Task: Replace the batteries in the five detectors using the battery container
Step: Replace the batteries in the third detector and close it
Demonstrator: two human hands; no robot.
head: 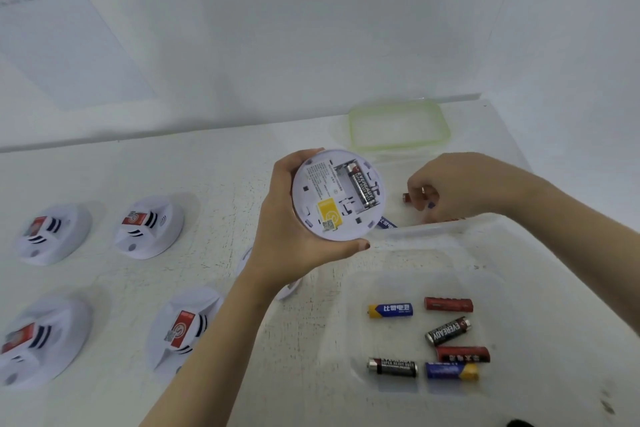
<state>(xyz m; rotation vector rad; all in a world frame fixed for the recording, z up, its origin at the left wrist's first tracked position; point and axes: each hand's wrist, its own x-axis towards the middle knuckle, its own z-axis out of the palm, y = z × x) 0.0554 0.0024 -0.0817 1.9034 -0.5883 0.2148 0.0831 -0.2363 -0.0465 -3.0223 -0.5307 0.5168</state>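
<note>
Red battery (406, 198) in right hand (457, 189) is beyond container (433, 227) rim.

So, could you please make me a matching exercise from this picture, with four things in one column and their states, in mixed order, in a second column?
Things:
1. left hand
2. right hand
3. lid
4. near container

States:
a. lies flat near the wall
b. has six loose batteries inside
c. pinches a red battery
d. holds a detector, back side up

Pairs: 1-d, 2-c, 3-a, 4-b.
</note>
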